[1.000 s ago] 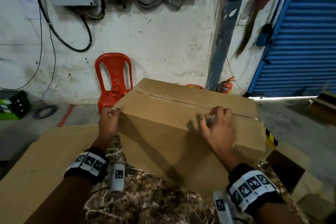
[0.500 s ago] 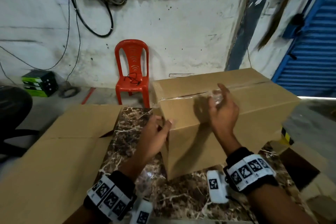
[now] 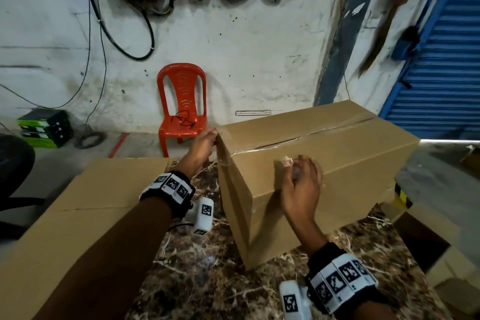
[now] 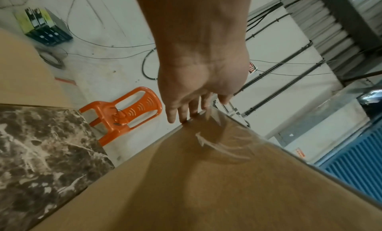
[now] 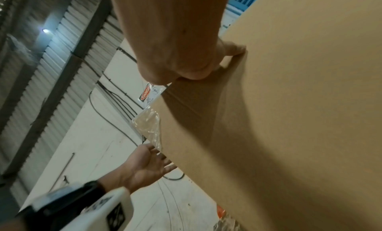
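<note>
The marble table [image 3: 197, 280] fills my lower view, and the cardboard box [image 3: 337, 163] stands on it straight ahead of both hands. Its long axis runs from the middle off to the right, with the short end face turned towards me and the left. A flat cardboard sheet [image 3: 78, 215] lies beside it on the left. My left hand [image 3: 204, 144] is the farther one. It is open, with straight fingers [image 4: 184, 110] touching the far top corner of that end, where wrinkled clear tape [image 4: 219, 143] wraps over the edge. My right hand [image 3: 302, 187] is nearer and sits curled on the top edge of the long front face. Something clear glints at its fingertips, and I cannot tell whether it pinches anything. I judge any turn will pivot on that left-end corner.
</note>
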Motion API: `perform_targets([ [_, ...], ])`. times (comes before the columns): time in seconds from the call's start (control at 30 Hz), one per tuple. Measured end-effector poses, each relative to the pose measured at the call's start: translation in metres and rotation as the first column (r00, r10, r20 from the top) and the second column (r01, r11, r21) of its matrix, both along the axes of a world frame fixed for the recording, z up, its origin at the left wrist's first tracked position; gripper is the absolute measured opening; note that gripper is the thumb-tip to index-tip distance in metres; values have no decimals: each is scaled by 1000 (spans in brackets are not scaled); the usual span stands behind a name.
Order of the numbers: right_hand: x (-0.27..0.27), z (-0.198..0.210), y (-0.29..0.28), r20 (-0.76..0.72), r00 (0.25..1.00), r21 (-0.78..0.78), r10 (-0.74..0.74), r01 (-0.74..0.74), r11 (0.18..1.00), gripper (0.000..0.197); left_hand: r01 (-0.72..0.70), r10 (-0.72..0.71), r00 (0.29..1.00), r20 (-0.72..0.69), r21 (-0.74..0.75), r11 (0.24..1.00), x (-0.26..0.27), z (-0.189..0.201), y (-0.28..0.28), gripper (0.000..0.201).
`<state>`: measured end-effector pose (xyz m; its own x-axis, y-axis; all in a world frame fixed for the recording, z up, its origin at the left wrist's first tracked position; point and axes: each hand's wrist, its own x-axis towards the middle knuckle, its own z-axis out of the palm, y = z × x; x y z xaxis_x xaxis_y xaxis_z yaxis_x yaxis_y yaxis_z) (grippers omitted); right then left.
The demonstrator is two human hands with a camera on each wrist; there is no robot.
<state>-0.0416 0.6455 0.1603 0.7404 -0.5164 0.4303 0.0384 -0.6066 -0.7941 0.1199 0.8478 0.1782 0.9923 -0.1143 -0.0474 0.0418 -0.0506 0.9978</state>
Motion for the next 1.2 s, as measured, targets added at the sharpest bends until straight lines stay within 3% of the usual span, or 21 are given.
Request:
perform_targets([
  [0.1, 9, 5, -25, 1, 1000, -28, 17, -17, 999, 52, -43, 38, 997, 66, 75, 996, -4, -6, 1, 18],
  [0.27, 19, 21, -86, -77, 972, -24, 221, -223, 975, 35, -133, 136, 983, 125, -30, 991, -40, -22, 6, 17],
  [0.37, 20, 46, -107, -211, 924, -65, 319, -339, 939, 25, -136, 144, 971, 190, -56, 989, -76, -28, -1, 16],
  [0.5, 29, 74, -119, -397, 888, -228, 234, -342, 911, 19, -108, 110, 938, 328, -24, 994, -106, -37, -9, 7],
  [0.57, 30, 78, -113, -319, 930, -235, 181, -263, 936, 19, -108, 113, 934, 338, -34, 994, -110, -39, -9, 11],
  [0.67, 21, 80, -79, -78, 988, -104, 135, -142, 984, 23, -61, 58, 953, 298, 0, 998, -111, -48, -4, 30],
  [0.8, 19, 65, -33, 83, 977, -113, 194, -185, 976, 37, -26, -21, 978, 208, 223, 974, -103, -73, 3, 48],
  [0.93, 22, 52, -7, 12, 988, -252, 157, -149, 956, 18, -75, -5, 969, 246, 315, 946, -95, -83, 9, 42],
  [1.03, 22, 50, -3, -107, 984, -321, 144, -171, 932, 51, -95, -18, 949, 314, 341, 935, -92, -83, 11, 30],
  [1.07, 24, 50, -3, -131, 982, -333, 138, -175, 927, 54, -90, -32, 943, 331, 346, 934, -91, -82, 13, 27],
  [1.2, 30, 42, -8, -189, 975, -406, 116, -185, 895, 21, -10, -153, 905, 397, 379, 925, -88, -76, 23, 17],
])
